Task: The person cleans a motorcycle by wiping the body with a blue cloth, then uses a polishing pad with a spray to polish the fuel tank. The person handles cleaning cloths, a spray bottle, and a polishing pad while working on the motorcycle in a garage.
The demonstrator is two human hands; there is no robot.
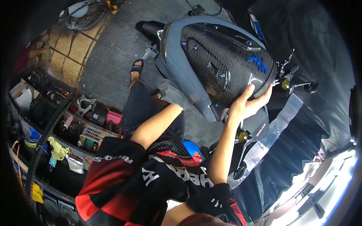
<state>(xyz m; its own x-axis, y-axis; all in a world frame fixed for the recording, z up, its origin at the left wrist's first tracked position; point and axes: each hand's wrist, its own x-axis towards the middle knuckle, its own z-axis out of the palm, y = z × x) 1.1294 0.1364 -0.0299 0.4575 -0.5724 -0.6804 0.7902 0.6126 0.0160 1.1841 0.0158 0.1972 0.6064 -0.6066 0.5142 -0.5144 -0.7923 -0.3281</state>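
A motorbike's grey bodywork (183,82) stands before me, with a carbon-fibre-look panel (217,62) set in it. Blue bolts dot this panel, and a blue emblem (258,62) sits near its right end. My right hand (245,106) rests at the lower right edge of the panel, thumb and fingers spread. Its fingertips are close to the handlebar area. Bare and bent, my left arm (158,124) reaches over my leg; the left hand itself is hidden. Beyond that arm, a translucent grey patch (175,93) lies against the bodywork, too blurred to name.
Open trays (84,124) of tools and parts line my left side, with a yellow cloth (58,149) over an edge. Mirrors (311,87) and a lever (289,58) jut out at right. Black sheeting (311,127) hangs beyond. Another person's hand (43,50) shows at upper left.
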